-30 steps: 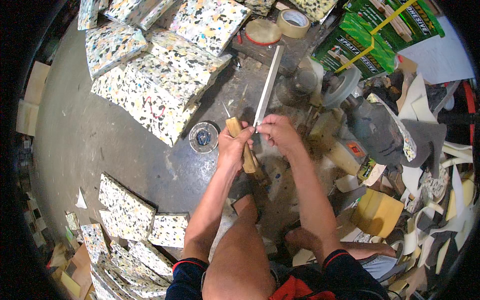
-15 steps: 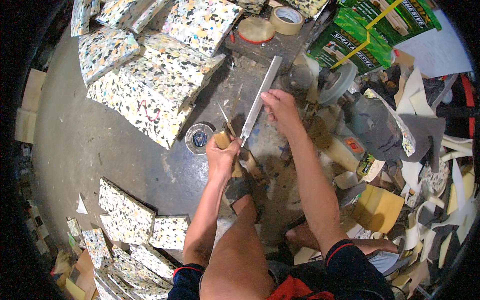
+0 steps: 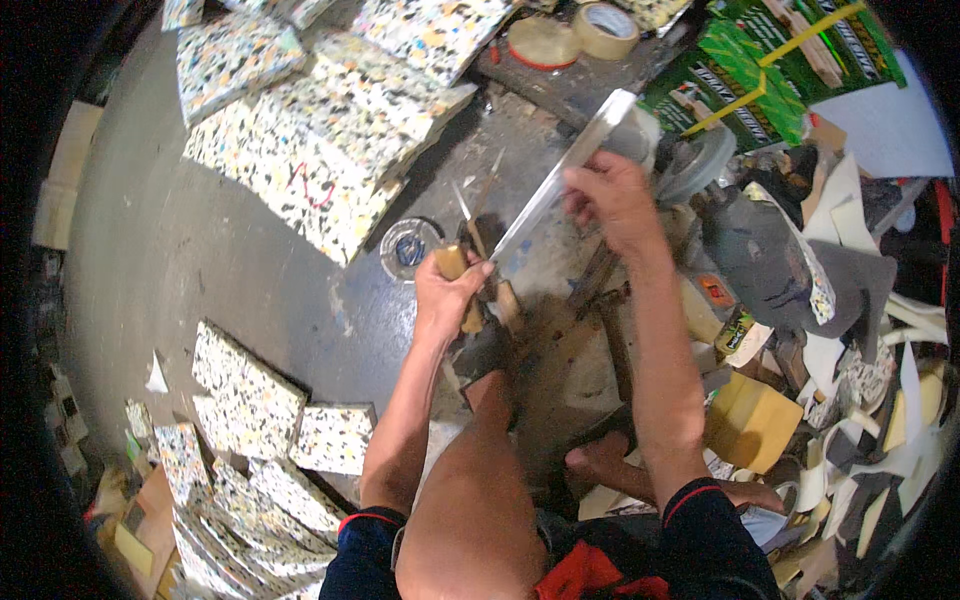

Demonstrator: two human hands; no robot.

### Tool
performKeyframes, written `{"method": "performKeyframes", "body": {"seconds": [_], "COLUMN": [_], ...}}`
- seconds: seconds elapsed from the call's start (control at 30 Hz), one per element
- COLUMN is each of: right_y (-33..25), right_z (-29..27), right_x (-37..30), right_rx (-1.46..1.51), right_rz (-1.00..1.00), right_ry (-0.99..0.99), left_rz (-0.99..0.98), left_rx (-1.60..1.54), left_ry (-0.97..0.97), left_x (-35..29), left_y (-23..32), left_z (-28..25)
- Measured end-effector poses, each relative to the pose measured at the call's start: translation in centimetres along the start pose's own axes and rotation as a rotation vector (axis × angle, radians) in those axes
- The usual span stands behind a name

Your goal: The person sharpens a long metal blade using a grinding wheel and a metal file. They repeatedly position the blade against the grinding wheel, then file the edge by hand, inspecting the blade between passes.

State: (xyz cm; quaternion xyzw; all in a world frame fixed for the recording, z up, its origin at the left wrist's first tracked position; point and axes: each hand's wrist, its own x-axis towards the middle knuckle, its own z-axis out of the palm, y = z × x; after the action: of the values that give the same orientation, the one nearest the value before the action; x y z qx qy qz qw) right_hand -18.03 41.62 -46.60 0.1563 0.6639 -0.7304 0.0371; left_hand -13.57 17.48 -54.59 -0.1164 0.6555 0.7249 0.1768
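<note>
The left hand (image 3: 447, 293) is closing around a pale wooden handle (image 3: 452, 262), fingers wrapped fully about it, while the right hand (image 3: 612, 197) is gripping the far part of a long flat metal blade (image 3: 560, 180), fingers folded over its edge. The blade is running on a slant from the wooden handle, near and left, up to its far right tip beside a grey wheel (image 3: 695, 165). Both forearms are entering from the near edge, with a bare knee (image 3: 480, 490) lying between them.

Just left of the left hand, a small round tin (image 3: 408, 247) is sitting on the grey floor (image 3: 180, 260). Beyond it, far and left, speckled foam slabs (image 3: 330, 150) are lying stacked and overlapping; more speckled foam blocks (image 3: 245, 400) are lying at the near left. At the far edge, two tape rolls (image 3: 575, 35) are resting side by side, and right of them green printed cartons (image 3: 760, 70) are leaning. On the right, foam offcuts (image 3: 850, 330) in grey, white and yellow are lying heaped, with a yellow foam piece (image 3: 750, 420) near the right forearm.
</note>
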Motion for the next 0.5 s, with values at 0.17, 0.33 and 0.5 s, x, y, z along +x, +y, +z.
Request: {"method": "performKeyframes", "body": {"seconds": [0.17, 0.33, 0.5], "right_y": [-4.0, -9.0, -10.3], "right_z": [0.0, 0.5, 2.2], "right_x": [-1.4, -3.5, -5.0], "right_rx": [-0.194, -0.161, -0.115], "right_rz": [-0.116, -0.356, -0.419], "right_ry": [0.096, 0.131, 0.078], "left_rz": [0.083, 0.215, 0.375], "left_rx": [0.120, 0.385, 0.418], "left_ry": [-0.046, 0.000, 0.036], "left_x": [-0.2, -0.9, -1.1], "left_y": [1.9, 3.0, 3.2], "left_z": [-0.1, 0.6, 1.2]}}
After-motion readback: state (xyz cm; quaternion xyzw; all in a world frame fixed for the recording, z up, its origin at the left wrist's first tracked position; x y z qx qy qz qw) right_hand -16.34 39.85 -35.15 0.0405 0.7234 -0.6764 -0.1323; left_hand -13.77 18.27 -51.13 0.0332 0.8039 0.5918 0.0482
